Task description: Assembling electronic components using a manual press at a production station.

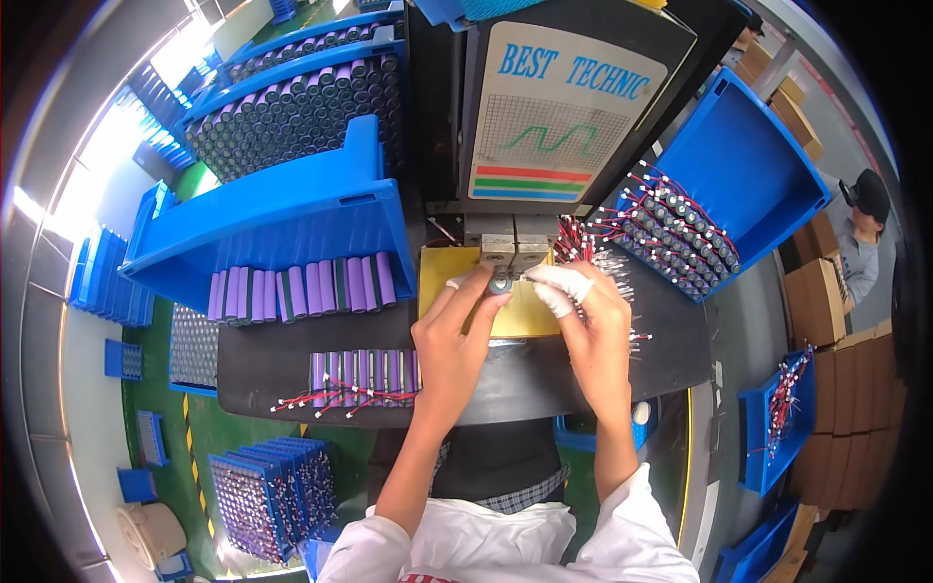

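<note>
My left hand (455,316) is closed on a small cylindrical battery cell (500,285), its round end facing up right under the metal electrode blocks (513,251) of a spot welding machine. White tape or a finger cover shows on one of its fingers. Close beside it, my right hand (591,321) pinches with white-wrapped fingers (566,286). Something small and white sits at those fingertips, by the cell's end; I cannot make out whether it is a lead's plug or part of the wrapping. Beneath both hands lies a yellow plate (530,324).
Purple cells (301,289) fill part of a tilted blue bin (272,219) at left; more with red leads (364,377) lie nearer. Loose leads (607,262) lie right of the machine (573,107). A blue bin (743,160) holds wired cells (680,238). Another person (862,238) sits far right.
</note>
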`<control>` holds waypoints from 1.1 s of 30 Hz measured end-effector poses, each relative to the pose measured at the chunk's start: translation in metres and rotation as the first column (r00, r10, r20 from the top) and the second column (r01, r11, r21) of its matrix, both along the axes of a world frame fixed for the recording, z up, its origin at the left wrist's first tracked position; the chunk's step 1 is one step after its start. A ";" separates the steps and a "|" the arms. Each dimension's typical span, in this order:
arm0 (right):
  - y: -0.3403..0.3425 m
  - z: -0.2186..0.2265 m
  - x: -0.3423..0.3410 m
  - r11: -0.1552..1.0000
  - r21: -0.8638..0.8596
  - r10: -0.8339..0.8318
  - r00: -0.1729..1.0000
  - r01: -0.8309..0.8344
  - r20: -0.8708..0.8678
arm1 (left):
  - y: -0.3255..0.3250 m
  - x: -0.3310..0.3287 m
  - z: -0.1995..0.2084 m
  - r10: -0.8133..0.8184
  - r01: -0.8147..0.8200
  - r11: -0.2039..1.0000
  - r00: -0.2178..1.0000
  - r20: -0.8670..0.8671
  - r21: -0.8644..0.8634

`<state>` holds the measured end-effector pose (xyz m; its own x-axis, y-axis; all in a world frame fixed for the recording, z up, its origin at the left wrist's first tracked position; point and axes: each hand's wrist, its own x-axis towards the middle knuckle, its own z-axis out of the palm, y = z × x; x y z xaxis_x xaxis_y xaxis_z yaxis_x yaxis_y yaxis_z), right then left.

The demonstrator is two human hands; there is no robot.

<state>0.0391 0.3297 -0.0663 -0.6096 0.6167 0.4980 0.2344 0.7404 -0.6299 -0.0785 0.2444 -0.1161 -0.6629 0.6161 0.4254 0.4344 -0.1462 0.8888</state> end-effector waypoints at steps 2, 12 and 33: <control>0.002 0.000 0.001 0.998 -0.053 -0.025 1.000 0.024 -0.016 | -0.001 0.000 0.005 0.011 -0.012 1.000 0.999 -0.038 -0.024; -0.001 -0.002 -0.006 0.998 0.058 0.022 1.000 -0.023 0.005 | -0.001 0.001 0.004 0.044 -0.047 0.998 0.996 -0.081 -0.045; 0.002 -0.003 -0.010 0.978 0.209 0.008 1.000 -0.014 0.025 | 0.002 0.002 0.004 0.093 -0.098 0.994 0.990 -0.106 -0.043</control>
